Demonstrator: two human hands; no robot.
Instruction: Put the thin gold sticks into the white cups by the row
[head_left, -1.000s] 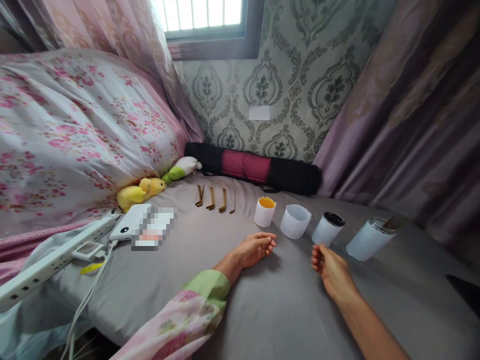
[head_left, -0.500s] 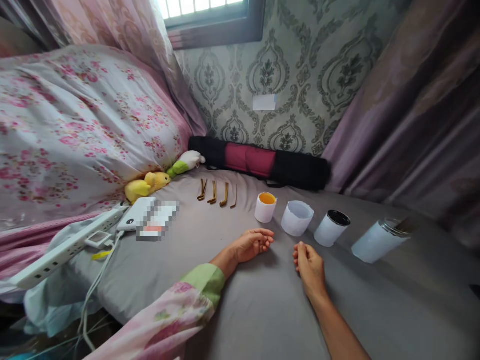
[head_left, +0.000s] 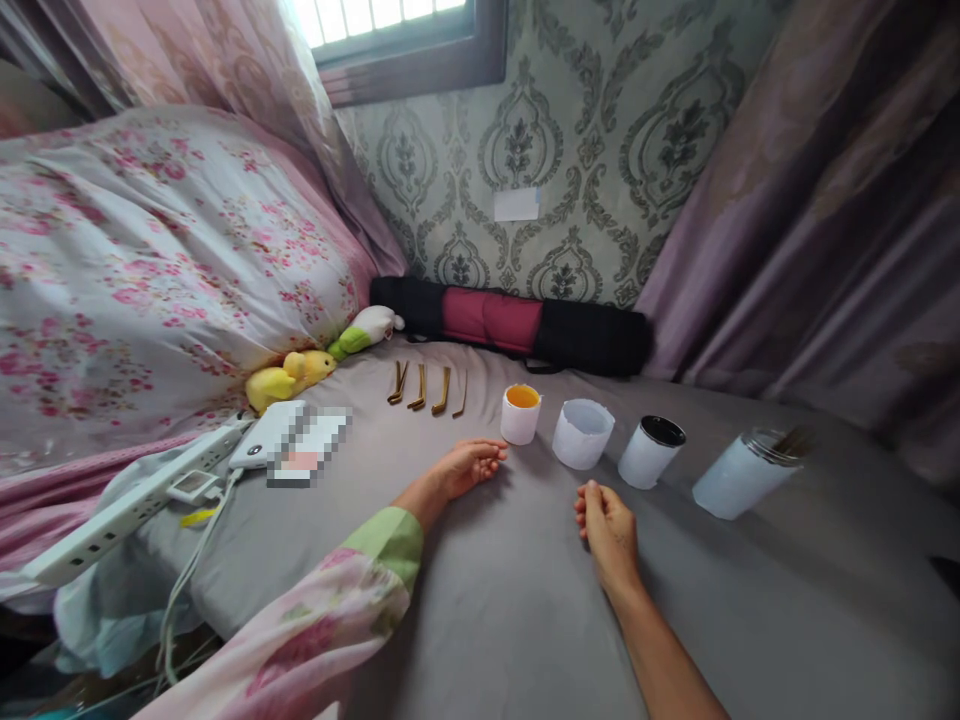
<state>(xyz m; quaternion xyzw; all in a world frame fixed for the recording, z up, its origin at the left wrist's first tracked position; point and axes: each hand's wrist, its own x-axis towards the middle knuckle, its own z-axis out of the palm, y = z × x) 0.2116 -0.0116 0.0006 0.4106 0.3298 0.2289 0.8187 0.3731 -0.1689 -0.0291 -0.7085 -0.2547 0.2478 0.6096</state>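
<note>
The grey sheet (head_left: pixel 787 610) is used as the work surface, with the bag (head_left: pixel 491 318) laid along its far edge at twelve o'clock, seemingly to be kept out of the way. The right hand (head_left: pixel 611 535) is loosely curled on the sheet; whether anything small is held inside cannot be told. The left hand (head_left: pixel 469 468) is slack, with fingers half bent and nothing seen in it. From the right hand, the tall can (head_left: pixel 739 478) is set at two o'clock, the white cup (head_left: pixel 581 440) just short of twelve and the black-lined can (head_left: pixel 649 455) at one. The yellow-lined cup (head_left: pixel 519 420) is placed at one o'clock from the left hand, just beside its fingertips. These four are spaced apart, probably so each can be reached singly. At eleven o'clock, the brass rods (head_left: pixel 443 388) are lined up in a row, perhaps for easy telling apart
</note>
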